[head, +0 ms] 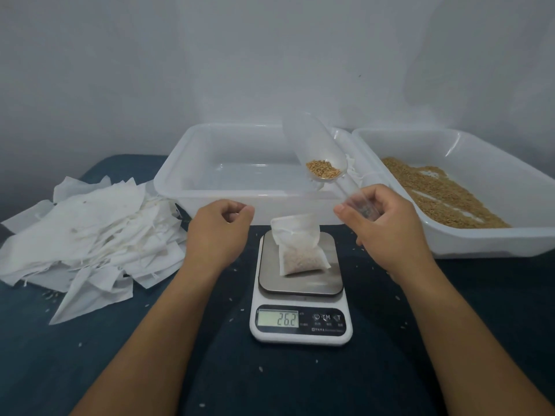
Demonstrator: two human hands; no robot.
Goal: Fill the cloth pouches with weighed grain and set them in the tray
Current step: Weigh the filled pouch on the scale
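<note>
Gripping the handle of a clear plastic scoop (318, 151), the right hand (387, 223) is raised above the scale (301, 288), thumb and curled fingers closed around the handle's end. The scoop angles up and away from the hand, its bowl tilted back, with a small heap of brown grain (322, 168) settled at the handle end of the bowl. The left hand (217, 232) hovers beside the scale at about the same height, fingers curled inward toward the thumb; they seem to hold nothing, though whether a thread runs between them is too fine to tell.

One cloth pouch (298, 244) sits on the scale's metal plate, partly filled with grain in its lower half, its open top standing loose and leaning toward the left hand. The display reads 26.2.

Two white plastic trays stand behind the scale, side by side. The left tray (180, 178) has what may be a bit of white cloth at its right end, behind the scoop. The right tray (450, 139) holds a spread layer of grain. One heap of empty white pouches (87, 235) lies on the dark cloth surface (270, 379) to the left, too jumbled to count. Stray grains dot the surface around the scale.
</note>
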